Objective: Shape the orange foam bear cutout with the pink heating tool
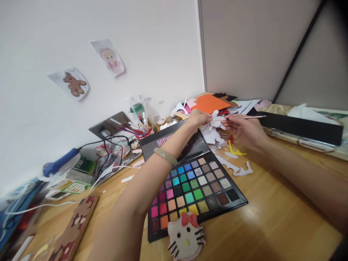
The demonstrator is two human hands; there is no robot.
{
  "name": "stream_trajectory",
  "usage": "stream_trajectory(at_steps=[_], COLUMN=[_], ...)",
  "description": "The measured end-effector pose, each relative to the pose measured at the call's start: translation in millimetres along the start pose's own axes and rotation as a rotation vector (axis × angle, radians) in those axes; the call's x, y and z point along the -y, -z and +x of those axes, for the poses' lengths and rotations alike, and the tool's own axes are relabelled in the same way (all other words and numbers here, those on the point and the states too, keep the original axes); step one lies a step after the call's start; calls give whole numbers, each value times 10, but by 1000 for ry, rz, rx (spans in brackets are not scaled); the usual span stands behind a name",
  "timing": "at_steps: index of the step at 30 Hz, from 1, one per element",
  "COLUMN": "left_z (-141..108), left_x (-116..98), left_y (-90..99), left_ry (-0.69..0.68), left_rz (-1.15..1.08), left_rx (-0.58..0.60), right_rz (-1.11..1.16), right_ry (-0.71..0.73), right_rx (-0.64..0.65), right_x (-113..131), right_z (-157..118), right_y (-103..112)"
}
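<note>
My right hand (244, 130) pinches a slender, pale stick that looks like a thin brush (254, 116), held almost level. Close to its left end, my left hand (199, 119) has its fingers closed over the white paper scraps; what they grip is too small to make out. Beneath my left forearm lies an open eyeshadow palette (194, 184) with rows of coloured pans, its dark lid (148, 145) tilted back. A white cat-face figure (186, 239) with a red bow overlaps the palette's front edge.
Paper offcuts (236, 166) and an orange sheet (210, 103) pile up behind my hands. A long black case (301, 127) lies at right. Left stand a pen cup (143, 132), cables (106, 143), a blue cylinder (61, 161) and a brown patterned box (76, 228).
</note>
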State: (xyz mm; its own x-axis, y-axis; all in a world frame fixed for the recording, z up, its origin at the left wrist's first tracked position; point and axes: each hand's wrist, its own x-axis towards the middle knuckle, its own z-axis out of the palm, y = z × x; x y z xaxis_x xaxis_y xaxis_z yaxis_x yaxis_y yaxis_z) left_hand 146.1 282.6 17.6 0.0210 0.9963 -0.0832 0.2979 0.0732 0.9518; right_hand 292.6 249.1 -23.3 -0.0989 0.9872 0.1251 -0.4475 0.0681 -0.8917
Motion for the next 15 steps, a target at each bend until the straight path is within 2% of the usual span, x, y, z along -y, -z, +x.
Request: stream_trajectory(at_steps=[5,10,15], left_z=[14,-2,-11], left_x=[27,28,24], left_y=[16,33,132], left_ry=[-92,-90,-92], left_rz=[131,145,136], left_rx=[20,36,-52], right_rz=[-58,-108,-148], right_ry=[-13,69,130], right_rx=[-18,1,-5], right_x=[9,-15,-20], right_z=[-19,-9,11], right_y=[-17,-9,13])
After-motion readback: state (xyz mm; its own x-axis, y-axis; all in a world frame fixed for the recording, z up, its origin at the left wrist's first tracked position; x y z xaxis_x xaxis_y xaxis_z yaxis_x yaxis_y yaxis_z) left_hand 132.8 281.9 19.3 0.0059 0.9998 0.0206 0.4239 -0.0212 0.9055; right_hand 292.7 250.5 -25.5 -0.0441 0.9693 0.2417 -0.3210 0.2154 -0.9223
